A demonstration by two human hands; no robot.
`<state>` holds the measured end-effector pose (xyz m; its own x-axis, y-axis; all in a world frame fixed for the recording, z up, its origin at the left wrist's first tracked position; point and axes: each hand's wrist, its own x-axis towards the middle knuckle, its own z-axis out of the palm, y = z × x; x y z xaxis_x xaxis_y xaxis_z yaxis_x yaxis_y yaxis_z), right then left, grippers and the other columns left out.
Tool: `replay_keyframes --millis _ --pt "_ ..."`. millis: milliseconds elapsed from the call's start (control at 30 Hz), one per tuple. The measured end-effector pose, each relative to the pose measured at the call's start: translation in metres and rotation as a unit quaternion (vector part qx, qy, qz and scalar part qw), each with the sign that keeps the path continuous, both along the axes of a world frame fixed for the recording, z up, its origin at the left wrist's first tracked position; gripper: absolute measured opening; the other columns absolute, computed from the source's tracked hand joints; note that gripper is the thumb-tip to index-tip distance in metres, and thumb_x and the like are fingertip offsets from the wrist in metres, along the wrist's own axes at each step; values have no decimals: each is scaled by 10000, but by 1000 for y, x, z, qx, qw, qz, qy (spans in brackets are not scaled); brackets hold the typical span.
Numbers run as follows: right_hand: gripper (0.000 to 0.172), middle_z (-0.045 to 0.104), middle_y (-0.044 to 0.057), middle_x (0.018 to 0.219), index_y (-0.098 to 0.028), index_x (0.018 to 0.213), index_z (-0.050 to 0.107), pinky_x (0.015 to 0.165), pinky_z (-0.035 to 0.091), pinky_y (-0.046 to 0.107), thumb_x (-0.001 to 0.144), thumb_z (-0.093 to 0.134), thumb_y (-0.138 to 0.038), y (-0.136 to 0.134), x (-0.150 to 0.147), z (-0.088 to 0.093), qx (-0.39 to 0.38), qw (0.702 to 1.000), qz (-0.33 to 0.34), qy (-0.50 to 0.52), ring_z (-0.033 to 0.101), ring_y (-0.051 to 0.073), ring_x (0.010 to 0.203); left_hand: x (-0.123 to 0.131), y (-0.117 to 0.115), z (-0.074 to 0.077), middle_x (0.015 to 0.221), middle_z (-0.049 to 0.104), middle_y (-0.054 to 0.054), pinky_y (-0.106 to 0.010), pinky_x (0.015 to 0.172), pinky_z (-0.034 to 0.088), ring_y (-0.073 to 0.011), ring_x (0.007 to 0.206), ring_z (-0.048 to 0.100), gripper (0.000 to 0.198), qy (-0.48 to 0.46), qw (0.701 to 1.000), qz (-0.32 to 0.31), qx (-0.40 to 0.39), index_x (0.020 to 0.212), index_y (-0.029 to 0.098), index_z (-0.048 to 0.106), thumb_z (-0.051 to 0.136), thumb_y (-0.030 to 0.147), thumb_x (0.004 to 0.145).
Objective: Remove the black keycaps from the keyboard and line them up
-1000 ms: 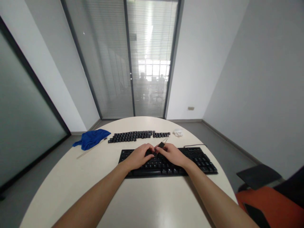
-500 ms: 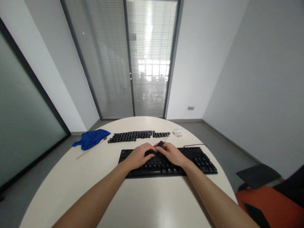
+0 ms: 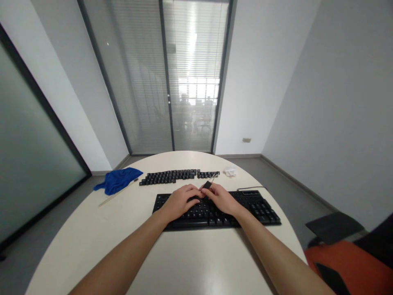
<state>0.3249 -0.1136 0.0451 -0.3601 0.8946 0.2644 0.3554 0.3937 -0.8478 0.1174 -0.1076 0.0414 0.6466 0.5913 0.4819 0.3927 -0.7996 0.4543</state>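
A black keyboard [image 3: 190, 223] lies across the table in front of me, many of its keys bare of caps. My right hand [image 3: 222, 198] is closed above its upper middle, pinching a small keycap puller [image 3: 207, 185] with a dark handle and thin wires pointing away from me. Over the left half of the keys rests my left hand [image 3: 181, 201], thumb and forefinger apart, fingertips close to the right hand's. I see nothing held in it, though some fingertips are hidden. Behind the keyboard, loose black keycaps [image 3: 159, 177] stand lined up in rows.
A blue cloth [image 3: 119, 180] lies at the table's left, a thin brush [image 3: 118, 194] against it. Crumpled white tissue [image 3: 229, 171] sits back right. The keyboard's cable [image 3: 253, 187] runs off the right edge of the round table [image 3: 123, 229]. An orange chair [image 3: 350, 262] stands at right.
The fingertips of my two hands have drawn slightly apart. The keycap puller has shifted a little and tilted in my right hand. Keyboard and loose keycaps stay put.
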Motion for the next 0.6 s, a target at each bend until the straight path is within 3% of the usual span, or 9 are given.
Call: replay_keyframes --millis 133,400,500,600 --pt "379 707 56 825 -147 986 664 717 488 298 906 526 -490 5 0 -8 -26 999 -9 19 652 204 802 0 0 -1 1118 613 -42 -325 952 463 -179 1045 581 154 8 999 11 33 1003 249 673 539 259 926" --pt "360 713 63 838 -146 1038 610 692 493 286 898 543 -471 5 1 -10 -46 998 -18 40 667 198 823 1 1 5 970 662 -42 -313 908 469 -175 965 604 135 -42 998 -30 -26 942 204 650 538 279 927" --pt "343 719 69 841 -149 997 613 690 495 288 910 525 -469 5 1 -8 -44 998 -13 38 664 191 801 -2 9 18 947 662 -37 -313 881 470 -175 929 608 143 -58 998 7 -26 908 200 653 546 294 919" --pt "358 726 76 854 -145 1017 617 708 498 301 911 526 -475 4 0 -8 -46 998 -22 23 669 199 805 -9 26 39 936 664 -36 -316 854 475 -177 892 611 132 -93 991 92 -5 910 194 651 579 303 893"
